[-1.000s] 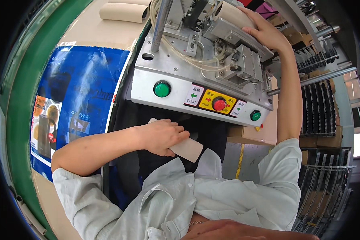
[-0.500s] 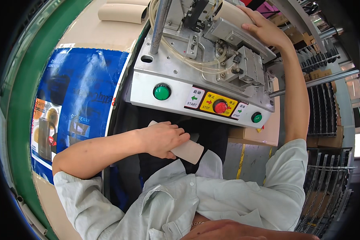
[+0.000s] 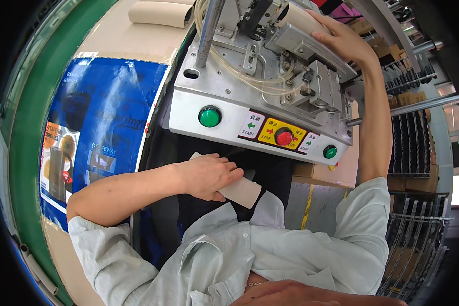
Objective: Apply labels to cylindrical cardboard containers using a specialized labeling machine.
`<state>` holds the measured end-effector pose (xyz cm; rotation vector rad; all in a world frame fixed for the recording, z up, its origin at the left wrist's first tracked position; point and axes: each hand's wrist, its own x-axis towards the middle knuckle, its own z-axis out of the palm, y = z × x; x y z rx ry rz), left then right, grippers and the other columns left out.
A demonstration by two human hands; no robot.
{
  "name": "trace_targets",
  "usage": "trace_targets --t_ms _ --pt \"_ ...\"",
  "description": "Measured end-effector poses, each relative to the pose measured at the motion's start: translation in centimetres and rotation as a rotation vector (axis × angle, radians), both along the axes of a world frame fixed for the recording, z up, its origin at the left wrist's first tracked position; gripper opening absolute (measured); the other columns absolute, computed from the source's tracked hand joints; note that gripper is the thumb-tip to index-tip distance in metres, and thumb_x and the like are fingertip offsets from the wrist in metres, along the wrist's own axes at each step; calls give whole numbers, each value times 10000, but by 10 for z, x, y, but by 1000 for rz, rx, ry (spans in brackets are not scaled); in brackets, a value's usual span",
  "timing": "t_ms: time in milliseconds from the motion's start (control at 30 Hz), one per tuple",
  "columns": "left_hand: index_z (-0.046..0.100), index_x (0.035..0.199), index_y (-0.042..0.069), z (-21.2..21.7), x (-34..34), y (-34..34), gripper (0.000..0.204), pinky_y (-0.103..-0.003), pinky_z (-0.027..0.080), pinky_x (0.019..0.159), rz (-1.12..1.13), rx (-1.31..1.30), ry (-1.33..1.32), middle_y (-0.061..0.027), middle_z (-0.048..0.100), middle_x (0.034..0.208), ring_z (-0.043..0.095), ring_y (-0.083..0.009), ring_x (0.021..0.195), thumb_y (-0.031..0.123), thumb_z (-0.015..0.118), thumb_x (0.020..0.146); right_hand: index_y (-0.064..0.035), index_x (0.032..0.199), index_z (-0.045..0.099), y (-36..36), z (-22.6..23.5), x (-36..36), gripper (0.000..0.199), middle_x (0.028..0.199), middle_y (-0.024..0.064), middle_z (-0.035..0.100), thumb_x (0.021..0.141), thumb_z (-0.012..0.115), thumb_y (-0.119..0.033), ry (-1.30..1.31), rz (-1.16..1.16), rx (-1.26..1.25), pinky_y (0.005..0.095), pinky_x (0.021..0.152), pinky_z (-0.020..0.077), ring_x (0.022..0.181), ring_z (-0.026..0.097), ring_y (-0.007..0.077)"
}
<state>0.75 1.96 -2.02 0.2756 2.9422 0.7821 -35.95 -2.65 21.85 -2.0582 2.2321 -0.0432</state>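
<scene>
The left hand (image 3: 212, 177) curls its fingers around a smooth, beige, curved piece (image 3: 246, 194) over the dark trousers (image 3: 276, 176). The right hand (image 3: 346, 40) rests on a beige, rounded piece (image 3: 302, 20) in the silver metal machine (image 3: 228, 116); its fingers bend a little, but I cannot tell if they grip. A round red button (image 3: 284, 137) sits between two round green buttons (image 3: 209, 116).

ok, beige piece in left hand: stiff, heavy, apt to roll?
The beige piece is probably stiff: its end juts past the left hand without visible sag. Likely light if hollow like the open beige tube at upper left. Might roll; surface looks curved.
</scene>
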Motion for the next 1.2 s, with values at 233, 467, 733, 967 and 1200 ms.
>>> trace_targets --t_ms 233,467,733,967,1200 --pt "616 1213 11 0 -1 1 588 -458 556 1017 -5 15 3 -164 726 1161 725 -359 1075 356 897 829 -226 1638 509 -8 -6 -8 685 1552 100 635 995 679 -393 -37 58 -19 432 1125 474 1338 636 289" --pt "614 1210 11 -3 -5 1 586 -459 556 1015 -3 3 -6 -164 724 1153 723 -363 1068 338 902 818 -189 1605 543 -6 -9 -42 657 1535 118 642 996 674 -395 -78 75 -152 426 1110 476 1316 642 292" --pt "605 1230 23 -2 -9 2 583 -455 558 1017 22 32 -26 -164 718 1158 718 -368 1075 306 905 819 -143 1563 566 9 -40 -96 603 1510 130 645 1017 648 -383 -128 87 -380 421 1112 467 1308 632 293" --pt "584 1266 28 6 -13 1 620 -446 552 1015 24 8 -30 -159 709 1182 710 -358 1105 290 902 803 -103 1526 585 9 -68 -76 562 1488 140 648 1035 626 -373 -149 -16 -702 417 1114 459 1301 624 294" --pt "570 1302 30 50 -8 17 686 -428 541 1001 147 -144 152 -182 642 1390 688 -340 1140 265 904 751 -63 1490 605 90 -87 -63 529 1466 150 650 1053 603 -363 -184 -53 -991 413 1116 450 1294 616 295"
